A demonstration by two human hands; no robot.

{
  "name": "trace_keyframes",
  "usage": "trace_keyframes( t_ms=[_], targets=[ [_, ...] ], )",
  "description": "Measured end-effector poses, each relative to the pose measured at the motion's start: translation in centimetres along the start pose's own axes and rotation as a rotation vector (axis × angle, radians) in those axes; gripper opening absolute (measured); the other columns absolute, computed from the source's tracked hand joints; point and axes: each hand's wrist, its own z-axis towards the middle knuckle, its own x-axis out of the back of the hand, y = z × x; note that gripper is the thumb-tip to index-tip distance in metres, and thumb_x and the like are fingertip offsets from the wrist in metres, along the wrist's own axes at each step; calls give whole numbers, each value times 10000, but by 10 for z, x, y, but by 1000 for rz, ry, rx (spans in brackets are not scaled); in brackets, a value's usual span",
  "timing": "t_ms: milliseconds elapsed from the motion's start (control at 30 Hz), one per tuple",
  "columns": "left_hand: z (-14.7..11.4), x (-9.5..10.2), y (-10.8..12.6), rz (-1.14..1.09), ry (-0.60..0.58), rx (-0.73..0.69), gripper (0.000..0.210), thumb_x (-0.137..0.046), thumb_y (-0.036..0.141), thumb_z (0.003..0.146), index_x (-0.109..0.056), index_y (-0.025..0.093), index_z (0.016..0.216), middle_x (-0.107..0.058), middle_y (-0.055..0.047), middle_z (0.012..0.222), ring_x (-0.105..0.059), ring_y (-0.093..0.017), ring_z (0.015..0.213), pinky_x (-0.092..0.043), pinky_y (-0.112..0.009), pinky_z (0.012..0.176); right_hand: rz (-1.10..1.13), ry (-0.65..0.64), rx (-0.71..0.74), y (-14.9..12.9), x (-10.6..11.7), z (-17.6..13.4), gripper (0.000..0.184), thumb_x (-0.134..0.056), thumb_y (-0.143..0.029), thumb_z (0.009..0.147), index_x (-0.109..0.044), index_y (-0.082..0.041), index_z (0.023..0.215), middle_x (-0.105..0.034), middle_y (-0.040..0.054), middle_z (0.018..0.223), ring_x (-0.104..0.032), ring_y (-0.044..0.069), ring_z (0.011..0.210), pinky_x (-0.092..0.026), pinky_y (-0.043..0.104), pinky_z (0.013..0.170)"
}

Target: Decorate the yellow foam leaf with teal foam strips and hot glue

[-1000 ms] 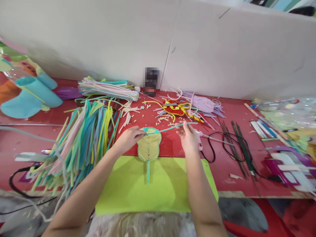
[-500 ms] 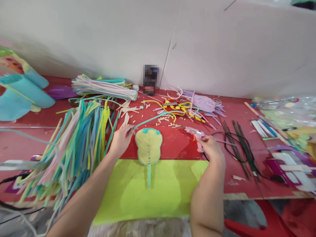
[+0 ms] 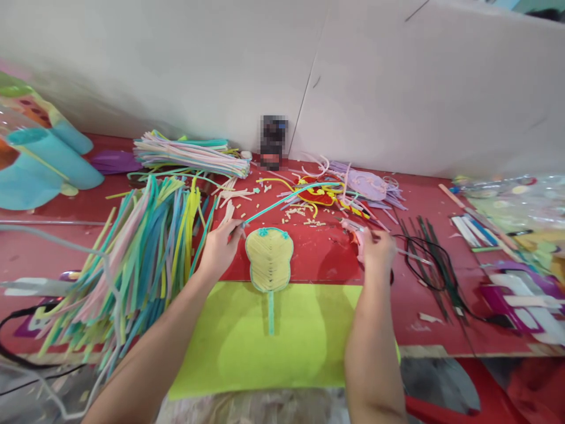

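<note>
My left hand [image 3: 223, 242] pinches one end of a teal pipe cleaner [image 3: 289, 195], whose free length arcs up and to the right above the table. My right hand [image 3: 378, 244] is closed around a pink glue gun [image 3: 361, 238], its nozzle pointing left. Between the hands lies a yellow fan-shaped piece [image 3: 270, 260] made of pipe cleaners, edged in teal, with two small teal knots along its top. Its teal handle [image 3: 271, 315] rests on a lime-green sheet [image 3: 309, 341].
Bundles of pastel pipe cleaners [image 3: 132, 253] cover the left side. Cut bits and yellow and lilac pieces [image 3: 366, 184] lie at the back. A phone-like dark object [image 3: 272, 144], blurred out, leans on the wall. Dark stems [image 3: 435, 259] and a cable lie at right.
The right hand has turned and taken the glue gun slightly to the right. The pipe cleaner's free end has risen and shifted right. The view has shifted slightly.
</note>
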Motion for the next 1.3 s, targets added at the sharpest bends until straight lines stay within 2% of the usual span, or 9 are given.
trace_keyframes(
  t_ms=[33, 200, 267, 500, 700, 800, 933, 1067, 1300],
  targets=[
    [-1, -1, 1, 13, -6, -14, 228, -428, 256, 915, -634, 181, 979, -668, -13, 794, -612, -134, 774, -459, -247, 801, 129, -4, 9, -14, -1, -7, 433, -470, -524, 848, -658, -135, 856, -671, 125, 834, -619, 203, 725, -484, 329, 682],
    [-8, -9, 1, 73, -61, -177, 261, -413, 269, 934, -629, 190, 1057, -677, -55, 928, -625, -163, 865, -481, -284, 815, 926, -722, -98, -82, -9, -55, 485, -534, -608, 802, -681, -192, 1001, -586, -18, 611, -422, 79, 430, -341, 218, 417],
    [-9, -13, -1, 111, -139, -284, 271, -407, 272, 943, -634, 201, 1074, -672, -59, 930, -623, -163, 858, -489, -285, 787, 1085, -845, -186, -93, -11, -66, 468, -587, -591, 777, -677, -191, 1002, -582, -26, 607, -428, 72, 446, -318, 201, 396],
    [-5, -15, -4, 210, -315, -538, 276, -417, 225, 942, -669, 196, 1049, -654, -59, 824, -598, -154, 774, -477, -279, 709, 1346, -454, -399, -87, -20, -61, 261, -785, -378, 658, -614, -188, 708, -556, -63, 606, -443, 29, 484, -350, 142, 424],
    [-6, -8, 2, 192, -477, -571, 280, -432, 202, 922, -685, 209, 1042, -664, -57, 832, -619, -158, 789, -483, -278, 710, 1368, -212, -491, -83, -26, -61, 250, -751, -388, 692, -651, -190, 807, -630, -25, 784, -510, 30, 561, -424, 135, 473],
    [-9, -12, 3, -16, -456, -386, 230, -503, 261, 900, -681, 218, 1039, -693, -52, 917, -641, -161, 849, -509, -292, 783, 1339, -220, -446, -82, -27, -63, 205, -706, -369, 741, -669, -192, 837, -643, -16, 800, -534, 34, 587, -464, 139, 521],
    [-5, -15, -1, -440, -236, 11, 361, -651, 357, 807, -611, 199, 1129, -712, -52, 923, -671, -173, 839, -547, -305, 776, 1372, -287, -479, -82, -28, -68, 151, -701, -329, 754, -680, -204, 838, -668, -21, 850, -577, 27, 617, -502, 132, 570],
    [2, -11, -4, -767, -85, 135, 574, -615, 393, 828, -429, 197, 1334, -686, -97, 1038, -670, -188, 933, -558, -295, 765, 1380, -326, -466, -84, -31, -74, 159, -699, -343, 761, -679, -232, 873, -690, -27, 897, -645, 48, 744, -525, 136, 625],
    [-1, -22, 0, -801, -328, 163, 531, -558, 405, 854, -482, 160, 1319, -683, -109, 1018, -676, -192, 878, -559, -344, 792, 1398, -557, -457, -99, -32, -92, 185, -716, -365, 741, -687, -224, 857, -718, -5, 892, -688, 93, 783, -556, 166, 633]
  ],
)
